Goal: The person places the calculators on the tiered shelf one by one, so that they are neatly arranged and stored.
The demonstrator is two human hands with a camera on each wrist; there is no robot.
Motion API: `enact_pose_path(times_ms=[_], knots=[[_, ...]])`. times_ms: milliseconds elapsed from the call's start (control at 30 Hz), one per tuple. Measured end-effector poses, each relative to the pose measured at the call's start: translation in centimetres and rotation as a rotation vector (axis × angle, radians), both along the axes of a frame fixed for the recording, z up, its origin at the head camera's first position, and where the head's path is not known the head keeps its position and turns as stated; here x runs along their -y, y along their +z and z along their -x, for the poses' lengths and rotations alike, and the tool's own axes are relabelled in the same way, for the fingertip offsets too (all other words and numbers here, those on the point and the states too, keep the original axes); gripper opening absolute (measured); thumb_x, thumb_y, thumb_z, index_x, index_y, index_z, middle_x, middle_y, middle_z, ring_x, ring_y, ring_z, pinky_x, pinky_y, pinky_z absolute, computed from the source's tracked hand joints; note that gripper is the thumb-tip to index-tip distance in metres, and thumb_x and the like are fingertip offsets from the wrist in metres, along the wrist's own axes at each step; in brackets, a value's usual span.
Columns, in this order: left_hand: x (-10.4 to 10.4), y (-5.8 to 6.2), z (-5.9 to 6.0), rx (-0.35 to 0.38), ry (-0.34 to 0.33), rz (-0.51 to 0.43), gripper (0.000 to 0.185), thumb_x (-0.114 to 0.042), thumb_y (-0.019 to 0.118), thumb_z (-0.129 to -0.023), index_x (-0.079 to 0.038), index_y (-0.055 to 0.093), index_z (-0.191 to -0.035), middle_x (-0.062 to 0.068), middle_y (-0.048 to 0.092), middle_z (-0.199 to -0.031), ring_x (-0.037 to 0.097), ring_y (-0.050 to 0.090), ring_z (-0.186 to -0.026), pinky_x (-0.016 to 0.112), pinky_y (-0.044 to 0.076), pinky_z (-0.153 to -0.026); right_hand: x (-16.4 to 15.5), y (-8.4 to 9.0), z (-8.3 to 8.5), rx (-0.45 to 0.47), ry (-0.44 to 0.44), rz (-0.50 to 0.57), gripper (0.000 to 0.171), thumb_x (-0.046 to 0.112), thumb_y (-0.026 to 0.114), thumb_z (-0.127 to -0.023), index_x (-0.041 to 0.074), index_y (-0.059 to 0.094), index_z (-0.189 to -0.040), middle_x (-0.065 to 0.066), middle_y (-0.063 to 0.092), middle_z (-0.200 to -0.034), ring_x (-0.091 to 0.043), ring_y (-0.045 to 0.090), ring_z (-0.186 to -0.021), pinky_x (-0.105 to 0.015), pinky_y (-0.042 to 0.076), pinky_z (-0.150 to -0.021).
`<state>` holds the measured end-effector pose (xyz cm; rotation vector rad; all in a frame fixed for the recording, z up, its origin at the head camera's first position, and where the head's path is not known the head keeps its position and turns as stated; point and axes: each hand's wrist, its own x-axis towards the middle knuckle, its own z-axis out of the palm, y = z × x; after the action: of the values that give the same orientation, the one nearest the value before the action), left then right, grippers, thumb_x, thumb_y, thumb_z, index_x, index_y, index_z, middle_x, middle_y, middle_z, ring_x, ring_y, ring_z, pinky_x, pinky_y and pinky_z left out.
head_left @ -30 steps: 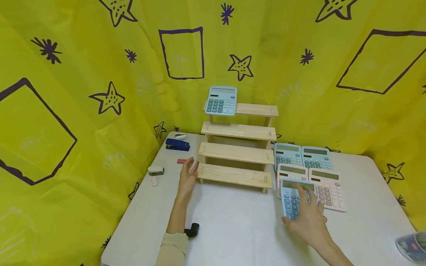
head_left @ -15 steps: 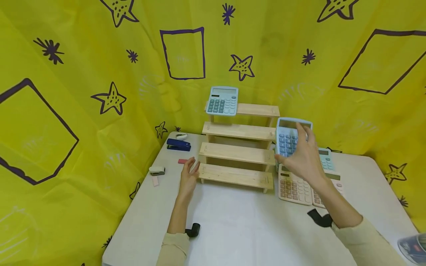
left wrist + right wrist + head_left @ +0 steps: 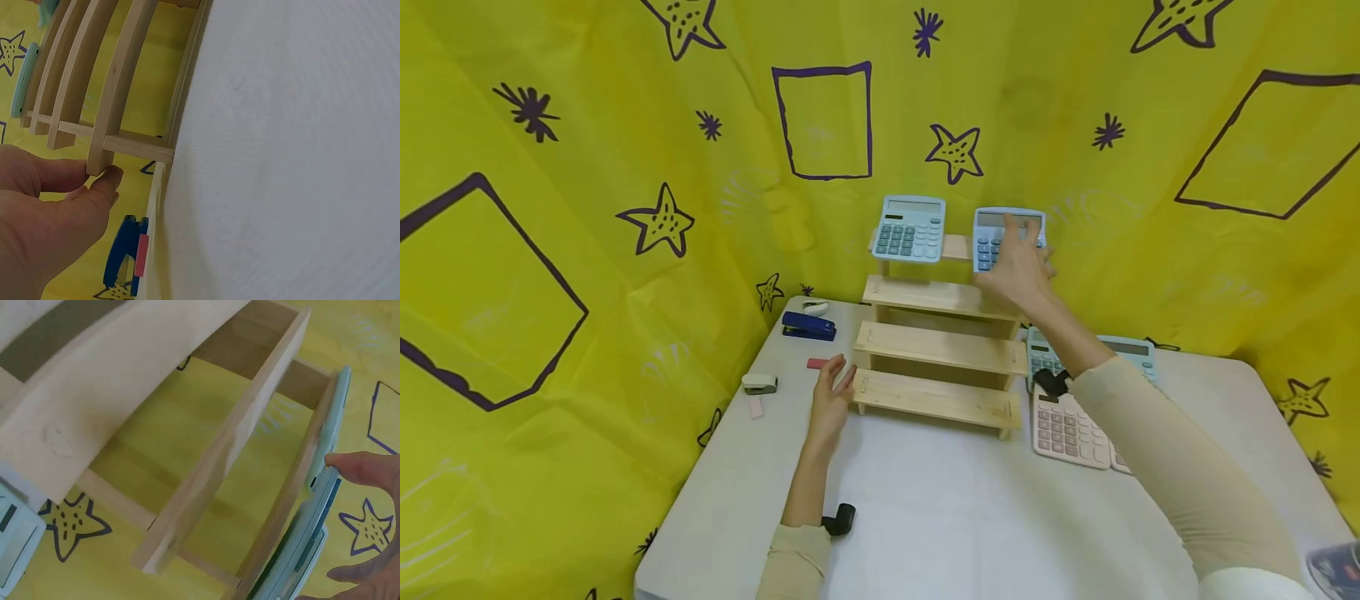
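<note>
Backdrop cloth [image 3: 587, 208], yellow with purple stars and outlined squares, encloses the work area on three sides. White table [image 3: 940, 517] carries all items. Four-tier wooden step shelf [image 3: 940, 350] stands at the table's rear centre, its tiers rising toward the backdrop.

Right hand [image 3: 1018, 267] is raised to the top tier, at its right end. It holds a blue calculator [image 3: 992, 233] there, fingers spread over the keypad and thumb at the lower edge. The right wrist view shows fingertips on the edge of this calculator [image 3: 312, 531], which lies against the top board; whether it already rests fully on the tier cannot be confirmed, as the hand covers the contact. A second blue calculator [image 3: 912, 228] sits on the left end of the same tier, just beside the held one, leaning back with its keys facing forward.

Left hand [image 3: 831, 400] lies at the left end of the lowest tier, fingers relaxed and loosely extended, gripping nothing. The left wrist view shows the thumb [image 3: 100, 187] touching the end of the bottom board.

Right of the shelf, pink calculators [image 3: 1067, 429] lie flat on the table, with further blue calculators [image 3: 1123, 348] behind them, partly hidden by the right sleeve.

Left of the shelf: a dark blue stapler [image 3: 808, 326], a small grey-white stapler [image 3: 760, 383], and a small red eraser [image 3: 817, 363].
</note>
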<state>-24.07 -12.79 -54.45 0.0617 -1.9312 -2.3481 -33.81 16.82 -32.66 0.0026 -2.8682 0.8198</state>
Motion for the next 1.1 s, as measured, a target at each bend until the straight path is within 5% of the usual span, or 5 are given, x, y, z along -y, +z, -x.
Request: enact_pose_path(times_ms=[233, 467, 633, 867, 1100], knots=[[-0.1, 0.0, -0.2, -0.002, 0.007, -0.002, 0.066, 0.025, 0.042, -0.095, 0.005, 0.031, -0.157, 0.029, 0.028, -0.163, 0.044, 0.040, -0.148, 0.042, 0.041, -0.118, 1.6, 0.1, 2.1, 0.065, -0.015, -0.060, 0.114, 0.033, 0.076, -0.082, 0.010, 0.004, -0.168, -0.035, 0.002, -0.166, -0.079, 0.012, -0.138, -0.093, 0.021, -0.101], [0.0, -0.1, -0.2, -0.009, 0.003, 0.001, 0.065, 0.024, 0.044, -0.096, 0.003, 0.033, -0.157, 0.027, 0.030, -0.164, 0.041, 0.042, -0.147, 0.039, 0.043, -0.116, 1.4, -0.3, 2.1, 0.076, -0.007, -0.128, 0.119, 0.051, 0.073, -0.088, 0.007, -0.005, -0.167, -0.033, 0.006, -0.168, -0.072, 0.011, -0.144, -0.092, 0.023, -0.103], [0.0, -0.1, -0.1, -0.005, 0.002, 0.007, 0.064, 0.023, 0.045, -0.096, 0.003, 0.033, -0.156, 0.027, 0.030, -0.163, 0.040, 0.042, -0.147, 0.038, 0.043, -0.116, 0.1, -1.2, 1.8, 0.026, 0.009, -0.082, 0.126, 0.065, 0.071, -0.088, 0.010, -0.011, -0.166, -0.028, -0.003, -0.171, -0.059, 0.011, -0.152, -0.091, 0.019, -0.105], [-0.3, -0.3, -0.1, 0.010, 0.003, 0.018, 0.064, 0.023, 0.044, -0.097, 0.004, 0.032, -0.157, 0.027, 0.030, -0.164, 0.041, 0.042, -0.147, 0.040, 0.041, -0.117, -3.1, -2.4, -2.3, -0.077, 0.076, 0.031, 0.117, 0.059, 0.072, -0.091, 0.007, 0.001, -0.167, -0.031, 0.005, -0.170, -0.061, 0.029, -0.145, -0.078, 0.032, -0.112], [-0.1, -0.3, 0.1, 0.016, 0.009, 0.028, 0.063, 0.019, 0.046, -0.099, 0.001, 0.033, -0.158, 0.024, 0.031, -0.165, 0.038, 0.043, -0.148, 0.038, 0.041, -0.117, -7.2, -4.6, -7.9, -0.020, 0.096, -0.001, 0.110, 0.064, 0.063, -0.096, 0.004, 0.003, -0.167, -0.034, 0.005, -0.168, -0.067, 0.038, -0.134, -0.081, 0.041, -0.101]])
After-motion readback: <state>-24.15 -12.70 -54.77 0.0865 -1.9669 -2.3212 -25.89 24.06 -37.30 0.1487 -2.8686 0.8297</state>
